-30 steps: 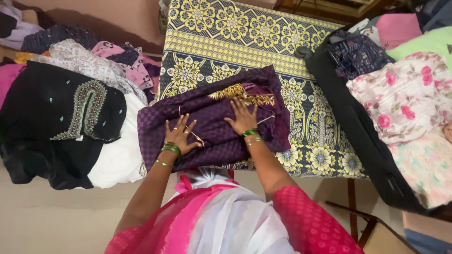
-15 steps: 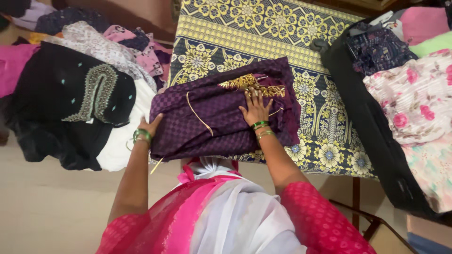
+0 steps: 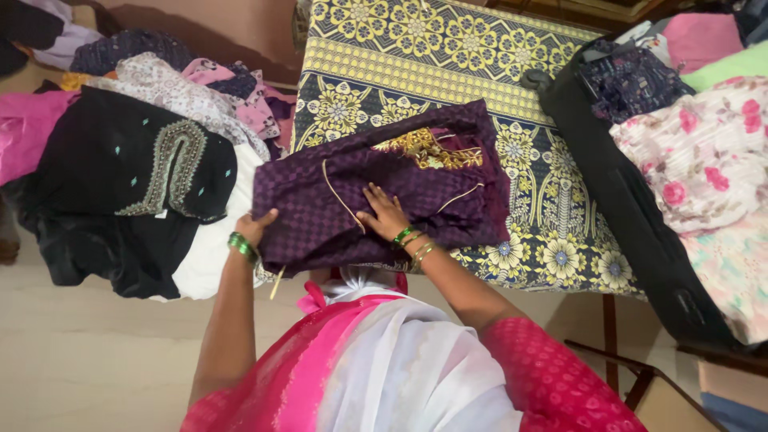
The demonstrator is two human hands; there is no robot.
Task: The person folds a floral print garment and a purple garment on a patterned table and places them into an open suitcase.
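Left grip (image 3: 254, 226) clamps the left edge of the folded purple garment (image 3: 384, 192), fingers curled under the cloth, thumb on top. Right grip (image 3: 384, 212) is spread flat, palm down, pressing the top of the same bundle near its middle; nothing pinched there. Green bangles (image 3: 240, 244) on my left wrist, green and gold ones on the right.

Garment: dark purple check weave, folded into a rough rectangle, gold embroidery (image 3: 428, 150) showing at its upper right, thin gold piping (image 3: 340, 196) curving across the top face. It lies on the near left corner of the tabletop, on the yellow and navy floral cloth (image 3: 448, 64). Its left end hangs past the edge, where my left grip has it.

Left of the tabletop: a heap of clothes. Black garment with a beaded neckline (image 3: 152, 164) on top, white fabric (image 3: 212, 248) under it and just beside my left wrist, pink and printed pieces (image 3: 192, 88) behind.

Right of the tabletop: an open black suitcase (image 3: 632, 216), its near wall touching the floral cloth. Inside, a white fabric with pink flowers (image 3: 696, 152), a dark printed piece (image 3: 632, 80) and pale green cloth (image 3: 728, 68) further back.

Below me: pink and white drape (image 3: 384, 368) over my chest, plain beige floor (image 3: 88, 352).
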